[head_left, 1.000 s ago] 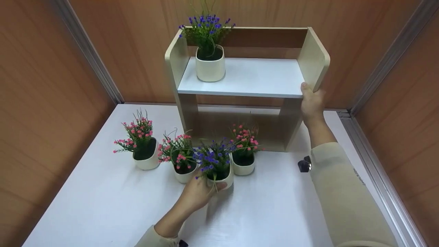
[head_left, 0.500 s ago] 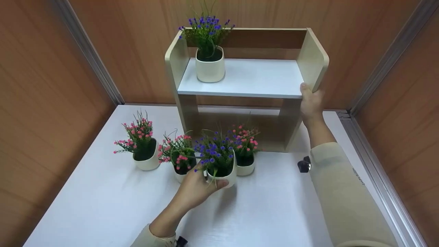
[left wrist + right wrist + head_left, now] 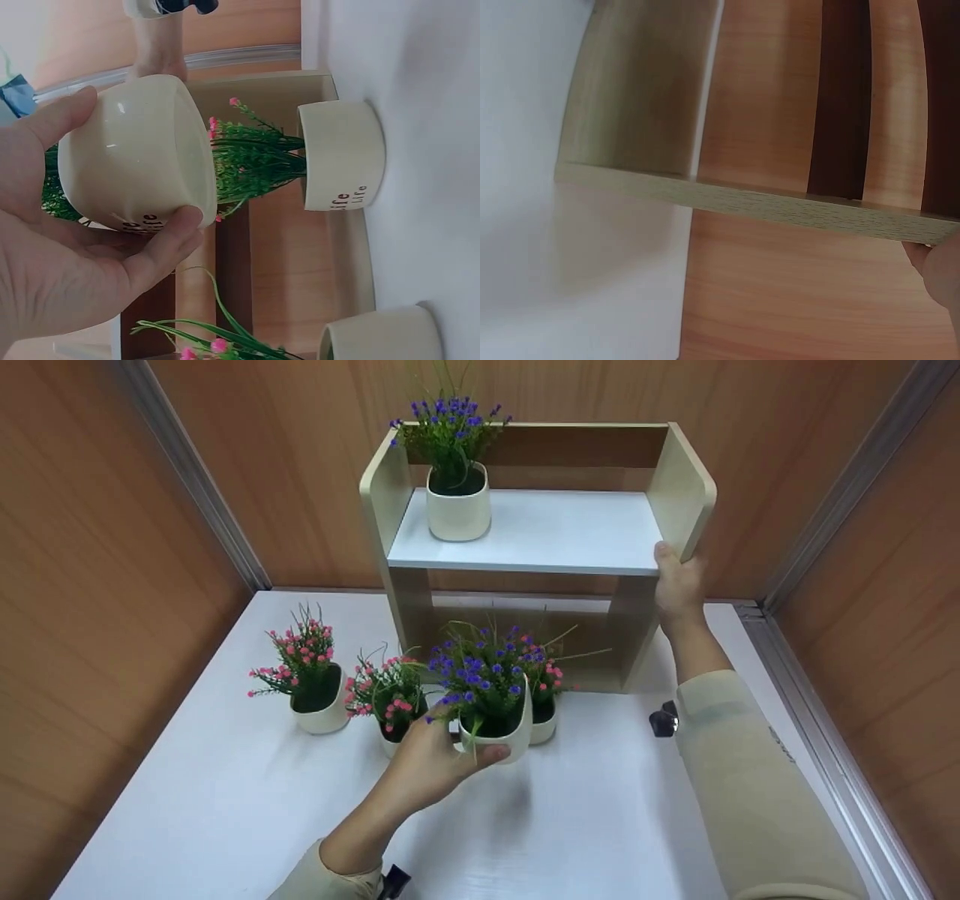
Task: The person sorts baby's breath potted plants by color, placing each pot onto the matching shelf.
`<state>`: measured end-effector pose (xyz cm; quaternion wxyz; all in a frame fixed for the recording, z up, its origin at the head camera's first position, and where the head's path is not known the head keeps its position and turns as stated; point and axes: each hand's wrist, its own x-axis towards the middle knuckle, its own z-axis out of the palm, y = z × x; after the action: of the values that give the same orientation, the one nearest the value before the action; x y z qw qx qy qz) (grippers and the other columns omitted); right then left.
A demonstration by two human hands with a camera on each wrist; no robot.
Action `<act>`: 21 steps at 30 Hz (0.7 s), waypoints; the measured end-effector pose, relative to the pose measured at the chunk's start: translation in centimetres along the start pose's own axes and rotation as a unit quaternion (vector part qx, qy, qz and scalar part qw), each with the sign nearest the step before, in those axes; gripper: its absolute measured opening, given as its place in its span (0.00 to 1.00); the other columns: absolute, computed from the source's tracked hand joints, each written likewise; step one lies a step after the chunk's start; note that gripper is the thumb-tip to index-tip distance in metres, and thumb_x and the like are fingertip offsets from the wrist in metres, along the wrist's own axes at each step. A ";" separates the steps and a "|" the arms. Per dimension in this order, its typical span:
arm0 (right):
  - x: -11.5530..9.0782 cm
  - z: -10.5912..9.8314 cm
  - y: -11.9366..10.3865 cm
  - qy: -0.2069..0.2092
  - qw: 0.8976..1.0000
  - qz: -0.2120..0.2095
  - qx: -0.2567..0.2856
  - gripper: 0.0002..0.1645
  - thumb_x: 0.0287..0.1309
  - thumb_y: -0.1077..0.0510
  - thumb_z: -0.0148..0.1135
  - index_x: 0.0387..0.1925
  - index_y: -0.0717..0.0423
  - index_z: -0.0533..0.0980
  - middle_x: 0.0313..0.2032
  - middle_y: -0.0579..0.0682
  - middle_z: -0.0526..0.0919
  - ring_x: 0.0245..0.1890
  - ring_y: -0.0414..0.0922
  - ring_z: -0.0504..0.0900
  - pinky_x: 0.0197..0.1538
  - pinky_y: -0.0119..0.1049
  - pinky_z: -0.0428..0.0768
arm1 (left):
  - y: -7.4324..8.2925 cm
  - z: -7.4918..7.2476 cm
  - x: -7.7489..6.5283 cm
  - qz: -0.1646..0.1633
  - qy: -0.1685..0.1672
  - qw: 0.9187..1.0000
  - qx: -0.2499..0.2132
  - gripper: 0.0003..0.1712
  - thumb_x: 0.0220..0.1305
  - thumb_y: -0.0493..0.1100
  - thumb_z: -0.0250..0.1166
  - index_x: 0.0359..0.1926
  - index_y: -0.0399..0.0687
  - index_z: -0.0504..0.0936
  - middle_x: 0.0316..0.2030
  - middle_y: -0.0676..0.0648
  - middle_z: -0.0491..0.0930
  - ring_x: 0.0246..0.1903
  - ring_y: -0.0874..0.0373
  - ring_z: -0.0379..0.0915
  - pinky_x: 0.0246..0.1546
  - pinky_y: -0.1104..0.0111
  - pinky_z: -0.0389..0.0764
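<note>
My left hand (image 3: 427,761) grips a white pot with purple artificial flowers (image 3: 480,671) by its side, thumb across the front. In the left wrist view this pot (image 3: 135,150) hangs off the table, fingers and thumb around it. Right behind it stands a pink-flowered pot (image 3: 546,720), partly hidden. Another pink-flowered pot (image 3: 386,701) is just left, overlapped by my hand. My right hand (image 3: 679,589) holds the right side panel of a two-tier wooden shelf (image 3: 686,487), thumb on the front edge beside the upper board.
A second purple-flowered pot (image 3: 459,514) stands at the left of the shelf's upper board. Farther left on the white table (image 3: 225,795) is a third pink-flowered pot (image 3: 322,709). Wood-look walls (image 3: 150,622) enclose the table at the back and both sides.
My left hand has lifted the purple-flowered pot off the table and moved it slightly right and toward the shelf. My right hand stays on the shelf's side panel.
</note>
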<state>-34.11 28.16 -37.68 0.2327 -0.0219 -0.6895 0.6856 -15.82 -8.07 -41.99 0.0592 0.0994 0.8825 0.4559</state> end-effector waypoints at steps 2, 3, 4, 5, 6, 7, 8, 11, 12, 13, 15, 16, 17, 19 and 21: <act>0.1 0.1 0.1 -0.002 1.000 -0.005 0.007 0.40 0.82 0.58 0.52 0.84 0.48 0.47 0.80 0.51 0.57 0.84 0.45 0.55 0.90 0.37 0.42 | 0.4 -0.2 0.1 0.014 0.002 1.000 0.001 0.51 0.55 0.67 0.83 0.76 0.57 0.74 0.68 0.45 0.83 0.63 0.45 0.83 0.59 0.45 0.87; 0.1 0.1 0.1 -0.002 1.000 -0.007 0.008 0.41 0.81 0.59 0.52 0.84 0.48 0.46 0.80 0.51 0.56 0.84 0.45 0.54 0.90 0.37 0.41 | 0.6 -0.3 0.2 0.021 0.002 1.000 0.002 0.50 0.56 0.66 0.83 0.75 0.58 0.75 0.68 0.45 0.83 0.62 0.46 0.83 0.58 0.46 0.87; 0.1 0.1 0.1 -0.003 1.000 -0.008 0.011 0.41 0.81 0.59 0.52 0.84 0.48 0.46 0.81 0.51 0.55 0.84 0.45 0.53 0.90 0.36 0.41 | 0.8 -0.4 0.3 0.028 0.002 1.000 0.003 0.50 0.56 0.66 0.82 0.76 0.59 0.74 0.67 0.46 0.83 0.59 0.47 0.83 0.56 0.49 0.87; 0.0 0.1 0.1 -0.002 1.000 -0.009 0.014 0.41 0.81 0.59 0.52 0.84 0.49 0.46 0.81 0.52 0.55 0.84 0.46 0.53 0.90 0.37 0.41 | 1.1 -0.5 0.4 0.035 0.002 0.999 0.005 0.51 0.56 0.67 0.82 0.76 0.59 0.74 0.66 0.46 0.84 0.56 0.48 0.83 0.52 0.52 0.87; 0.0 0.1 0.1 -0.001 1.000 -0.008 0.016 0.41 0.80 0.59 0.53 0.84 0.49 0.46 0.80 0.52 0.56 0.84 0.46 0.53 0.90 0.37 0.41 | 1.3 -0.6 0.5 0.041 0.002 0.999 0.006 0.51 0.56 0.67 0.82 0.76 0.59 0.74 0.65 0.46 0.84 0.53 0.49 0.83 0.49 0.55 0.86; 0.0 0.1 0.1 -0.001 1.000 -0.005 0.017 0.40 0.81 0.59 0.52 0.84 0.50 0.47 0.80 0.53 0.57 0.84 0.47 0.54 0.90 0.37 0.41 | 1.5 -0.7 0.6 0.047 0.003 0.999 0.007 0.51 0.57 0.67 0.82 0.77 0.58 0.74 0.65 0.46 0.84 0.50 0.50 0.82 0.46 0.57 0.85; 0.0 0.1 0.1 -0.002 1.000 -0.002 0.018 0.40 0.81 0.59 0.52 0.84 0.51 0.47 0.80 0.53 0.58 0.84 0.47 0.55 0.90 0.37 0.42 | 1.8 -0.8 0.7 0.051 0.003 0.999 0.007 0.51 0.57 0.67 0.82 0.77 0.59 0.73 0.65 0.46 0.84 0.49 0.50 0.82 0.44 0.59 0.84; 0.0 -0.1 0.1 0.003 1.000 0.006 0.008 0.39 0.82 0.57 0.52 0.84 0.51 0.49 0.80 0.54 0.59 0.84 0.48 0.56 0.90 0.38 0.43 | 2.5 -1.0 1.1 0.056 0.004 0.998 0.008 0.54 0.57 0.68 0.81 0.80 0.61 0.70 0.66 0.46 0.83 0.49 0.50 0.81 0.45 0.59 0.84; 0.0 -0.1 0.1 0.006 1.000 0.008 0.006 0.40 0.82 0.56 0.52 0.84 0.51 0.48 0.81 0.54 0.58 0.84 0.47 0.56 0.90 0.38 0.43 | 2.7 -1.0 1.3 0.059 0.005 0.998 0.007 0.54 0.57 0.68 0.81 0.80 0.61 0.69 0.68 0.47 0.82 0.50 0.51 0.81 0.47 0.58 0.85; 0.0 -0.1 0.0 0.007 1.000 0.009 0.006 0.40 0.82 0.56 0.52 0.85 0.50 0.47 0.82 0.54 0.57 0.85 0.47 0.54 0.90 0.38 0.41 | 3.0 -1.0 1.5 0.060 0.005 0.998 0.005 0.55 0.57 0.68 0.81 0.80 0.61 0.69 0.69 0.47 0.82 0.52 0.51 0.82 0.48 0.57 0.85; 0.0 -0.2 0.0 0.011 1.000 0.011 0.001 0.43 0.82 0.56 0.53 0.86 0.48 0.44 0.84 0.53 0.53 0.87 0.46 0.50 0.90 0.37 0.39 | 3.5 -1.1 1.9 0.059 0.007 0.998 0.000 0.55 0.56 0.67 0.82 0.80 0.61 0.69 0.68 0.49 0.82 0.54 0.51 0.82 0.51 0.55 0.86; 0.1 -0.2 0.0 0.013 1.000 0.010 -0.004 0.44 0.82 0.56 0.53 0.86 0.47 0.43 0.84 0.52 0.51 0.87 0.46 0.49 0.90 0.37 0.38 | 3.7 -1.1 2.1 0.059 0.006 0.998 -0.002 0.55 0.56 0.67 0.82 0.80 0.60 0.69 0.68 0.49 0.82 0.55 0.51 0.82 0.53 0.54 0.86; 0.1 -0.2 0.0 0.014 1.000 0.011 -0.008 0.44 0.82 0.56 0.53 0.86 0.47 0.42 0.85 0.51 0.50 0.88 0.45 0.47 0.90 0.36 0.37 | 3.9 -1.2 2.3 0.059 0.006 0.998 -0.003 0.54 0.56 0.66 0.83 0.79 0.59 0.70 0.67 0.50 0.82 0.57 0.51 0.82 0.54 0.53 0.87; 0.1 -0.2 0.0 0.014 1.000 0.009 -0.016 0.44 0.82 0.56 0.53 0.86 0.46 0.42 0.84 0.51 0.50 0.87 0.45 0.48 0.90 0.36 0.37 | 4.4 -1.3 2.7 0.052 0.008 0.999 -0.001 0.55 0.56 0.65 0.83 0.79 0.55 0.70 0.63 0.49 0.84 0.56 0.51 0.82 0.52 0.53 0.87; 0.1 -0.1 0.0 0.012 1.000 0.003 -0.018 0.44 0.82 0.56 0.53 0.86 0.47 0.43 0.84 0.52 0.51 0.87 0.45 0.49 0.90 0.36 0.38 | 5.0 -1.4 3.1 0.048 0.007 0.999 0.001 0.55 0.57 0.64 0.83 0.78 0.51 0.70 0.61 0.48 0.85 0.56 0.50 0.82 0.52 0.53 0.88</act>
<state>-34.18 28.33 -37.65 0.2387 -0.0363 -0.6986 0.6736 -18.46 -5.66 -37.18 0.0313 0.1385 0.8774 0.4583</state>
